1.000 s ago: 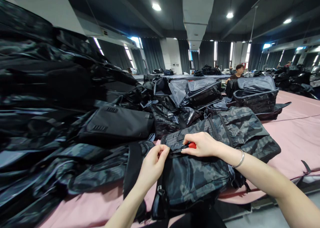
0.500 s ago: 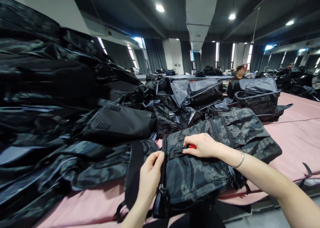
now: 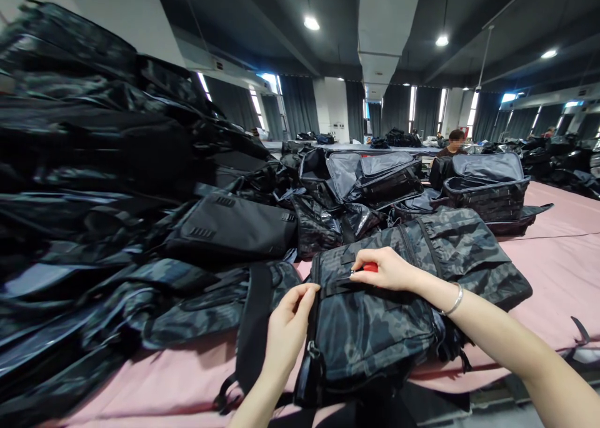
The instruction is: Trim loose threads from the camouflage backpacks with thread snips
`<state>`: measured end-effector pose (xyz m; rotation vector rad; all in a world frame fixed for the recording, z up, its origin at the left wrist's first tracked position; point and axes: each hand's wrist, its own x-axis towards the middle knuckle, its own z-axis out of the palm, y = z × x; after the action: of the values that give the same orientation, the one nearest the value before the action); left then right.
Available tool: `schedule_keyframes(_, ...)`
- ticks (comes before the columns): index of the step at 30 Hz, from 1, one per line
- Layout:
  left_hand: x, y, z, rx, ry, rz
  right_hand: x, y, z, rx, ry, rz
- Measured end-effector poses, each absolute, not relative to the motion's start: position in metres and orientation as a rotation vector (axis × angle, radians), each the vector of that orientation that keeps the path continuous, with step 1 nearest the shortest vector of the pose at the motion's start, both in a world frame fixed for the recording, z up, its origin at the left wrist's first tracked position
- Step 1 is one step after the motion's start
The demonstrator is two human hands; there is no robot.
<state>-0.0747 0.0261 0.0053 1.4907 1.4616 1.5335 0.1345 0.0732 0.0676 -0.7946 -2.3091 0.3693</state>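
A dark camouflage backpack (image 3: 375, 334) lies flat in front of me on a pink-covered table. My left hand (image 3: 291, 318) is closed, thumb and fingers pinching the backpack's left edge beside a black zipper. Over the front panel, near the webbing straps (image 3: 335, 286), my right hand (image 3: 387, 268) is curled around a small red-handled tool (image 3: 370, 267) that looks like thread snips. Its metal part shows between thumb and forefinger; the rest is hidden in the palm. A black shoulder strap (image 3: 253, 322) lies left of my left hand.
A tall heap of black and camouflage bags (image 3: 94, 147) rises on the left. Behind the backpack lie a black bag panel (image 3: 239, 225) and opened bags with grey lining (image 3: 487, 165). Pink cloth (image 3: 562, 259) covers the table. A person (image 3: 454, 144) is farther back.
The view has shifted slightly, so the scene sits a little farther right and lower. Both hands keep nearly the same places and grips on the backpack and the red-handled snips.
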Motion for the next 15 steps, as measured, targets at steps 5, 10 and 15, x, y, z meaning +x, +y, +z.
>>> schedule_keyframes(5,-0.075,0.024,0.004,1.503,1.472,1.514,0.133,0.072,0.067,-0.9,-2.3,0.403)
schedule_keyframes(10,-0.074,0.023,0.002,1.49,1.494,1.517,0.132,0.072,0.069,-0.873,-2.295,0.374)
schedule_keyframes(15,-0.082,0.005,-0.013,1.39,1.441,1.494,0.153,0.072,0.089,-0.818,-1.776,0.487)
